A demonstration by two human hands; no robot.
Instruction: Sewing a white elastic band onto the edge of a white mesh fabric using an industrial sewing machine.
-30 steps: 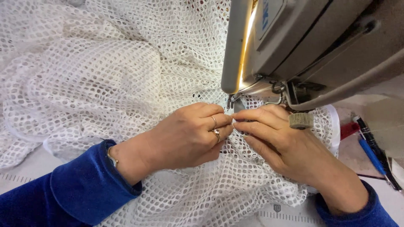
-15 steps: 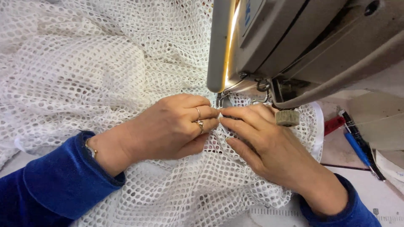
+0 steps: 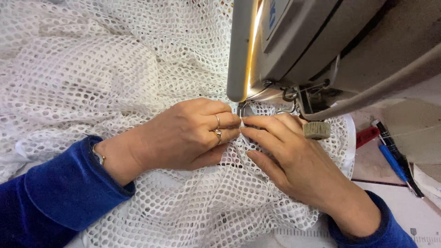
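Observation:
White open-mesh fabric (image 3: 105,69) is spread over the table and bunched under a grey sewing machine head (image 3: 317,46). My left hand (image 3: 183,135), with rings on two fingers and a blue sleeve, pinches the mesh just in front of the presser foot (image 3: 242,110). Fingertip to fingertip with it, my right hand (image 3: 294,160) presses and grips the same fold of mesh. The needle itself is hidden behind my fingers and the machine.
A ribbed round knob (image 3: 316,130) hangs under the machine beside my right hand. At the right lie a red tool (image 3: 366,136), a blue pen (image 3: 390,161) and a black pen (image 3: 398,156) on the table. A printed ruler strip (image 3: 298,233) runs along the table's front edge.
Both hands and the mesh have stayed together at the presser foot; the view shifted slightly, so the hands sit a little left of where they were a second ago.

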